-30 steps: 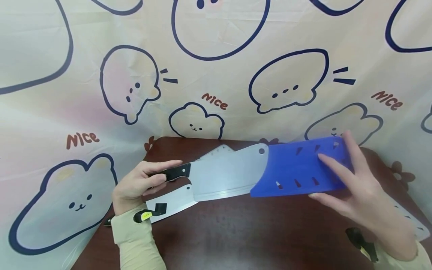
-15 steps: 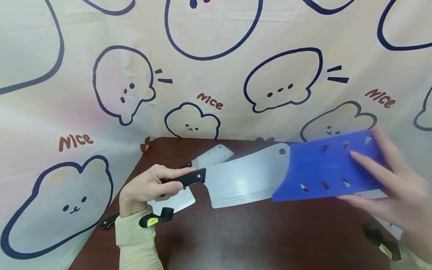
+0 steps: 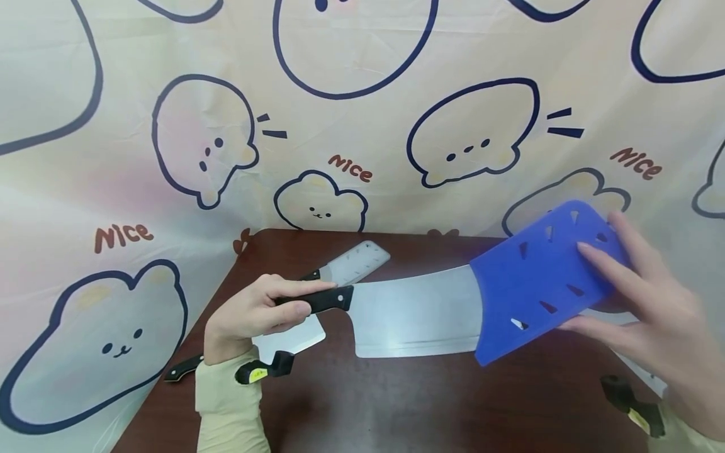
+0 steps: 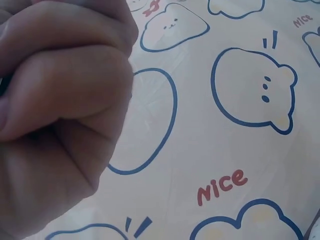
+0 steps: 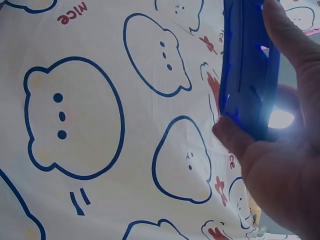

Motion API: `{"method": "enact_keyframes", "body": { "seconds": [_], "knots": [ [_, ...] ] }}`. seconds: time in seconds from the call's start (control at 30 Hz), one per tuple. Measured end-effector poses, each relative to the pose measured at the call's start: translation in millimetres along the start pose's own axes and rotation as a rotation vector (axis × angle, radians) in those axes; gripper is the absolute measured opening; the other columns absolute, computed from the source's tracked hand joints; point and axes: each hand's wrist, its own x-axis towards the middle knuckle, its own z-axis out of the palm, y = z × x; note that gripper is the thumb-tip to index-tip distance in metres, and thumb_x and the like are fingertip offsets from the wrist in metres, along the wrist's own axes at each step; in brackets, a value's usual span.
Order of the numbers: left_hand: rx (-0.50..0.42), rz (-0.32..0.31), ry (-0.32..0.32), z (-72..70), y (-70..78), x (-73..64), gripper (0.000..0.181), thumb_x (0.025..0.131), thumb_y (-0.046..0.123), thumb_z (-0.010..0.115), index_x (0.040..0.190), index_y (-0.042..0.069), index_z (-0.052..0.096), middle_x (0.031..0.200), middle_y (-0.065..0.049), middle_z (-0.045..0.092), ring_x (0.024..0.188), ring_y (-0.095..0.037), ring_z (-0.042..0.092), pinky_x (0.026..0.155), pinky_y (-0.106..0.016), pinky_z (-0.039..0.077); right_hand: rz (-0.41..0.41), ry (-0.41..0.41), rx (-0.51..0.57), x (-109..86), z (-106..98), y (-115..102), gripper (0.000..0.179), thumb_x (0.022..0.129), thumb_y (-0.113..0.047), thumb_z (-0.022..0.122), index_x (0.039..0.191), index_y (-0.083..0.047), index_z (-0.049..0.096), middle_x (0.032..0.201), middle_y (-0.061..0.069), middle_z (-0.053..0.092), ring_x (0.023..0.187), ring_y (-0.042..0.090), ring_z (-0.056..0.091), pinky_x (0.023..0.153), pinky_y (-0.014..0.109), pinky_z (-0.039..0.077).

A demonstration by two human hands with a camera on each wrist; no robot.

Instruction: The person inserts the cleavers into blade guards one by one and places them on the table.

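In the head view my left hand (image 3: 249, 314) grips the black handle of a cleaver (image 3: 416, 314), which is held above the table with its broad blade pointing right. A blue blade sheath (image 3: 544, 283) with small cut-out slots covers the far end of that blade. It sits tilted, its right end higher than its mouth. My right hand (image 3: 651, 314) holds the sheath at its right end, thumb along the lower edge and fingers over the face. The right wrist view shows the sheath (image 5: 247, 65) edge-on between thumb and fingers. Curled fingers (image 4: 65, 85) fill the left wrist view's left side.
Behind the left hand a smaller cleaver (image 3: 359, 261) lies on the brown table (image 3: 408, 409). Another knife (image 3: 291, 336) lies partly hidden under the left wrist. A pale slotted piece (image 3: 640, 371) shows below the right hand. A printed cloth (image 3: 351, 132) hangs behind the table.
Both hands have moved right with the cleaver and sheath. The sheath has tilted up at its right end, and the hole near the blade's tip, visible before, is now covered.
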Motion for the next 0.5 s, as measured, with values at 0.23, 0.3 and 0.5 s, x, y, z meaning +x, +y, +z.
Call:
{"method": "enact_keyframes", "body": {
  "seconds": [0.23, 0.3, 0.5],
  "knots": [
    [-0.007, -0.027, 0.087, -2.3, -2.8, -2.9, 0.049, 0.092, -0.017, 0.046, 0.135, 0.004, 0.058, 0.055, -0.002, 0.041, 0.045, -0.012, 0.039, 0.037, -0.021, 0.032, 0.044, -0.029, -0.006, 2.7, 7.5, -6.4, 0.107, 0.046, -0.023, 0.099, 0.142, -0.012, 0.053, 0.163, 0.011, 0.017, 0.144, 0.034, 0.026, 0.091, 0.000, 0.027],
    [0.012, -0.021, 0.109, -2.8, -2.5, -3.2, 0.047, 0.092, -0.016, 0.047, 0.133, 0.003, 0.059, 0.055, -0.002, 0.042, 0.046, -0.011, 0.041, 0.038, -0.022, 0.032, 0.035, -0.015, -0.003, 2.5, 8.8, -6.8, 0.096, 0.058, -0.040, 0.093, 0.141, -0.012, 0.054, 0.163, 0.011, 0.018, 0.144, 0.037, 0.026, 0.095, 0.000, 0.025],
    [0.067, -0.074, 0.155, -3.3, -0.3, -2.2, 0.043, 0.093, -0.012, 0.050, 0.131, 0.004, 0.061, 0.058, -0.002, 0.047, 0.050, -0.012, 0.045, 0.040, -0.023, 0.034, -0.037, 0.049, -0.038, 3.8, 13.5, -6.4, 0.093, 0.073, -0.077, 0.059, 0.136, -0.009, 0.058, 0.159, 0.018, 0.025, 0.142, 0.042, 0.027, 0.104, 0.004, 0.021]
  ]
}}
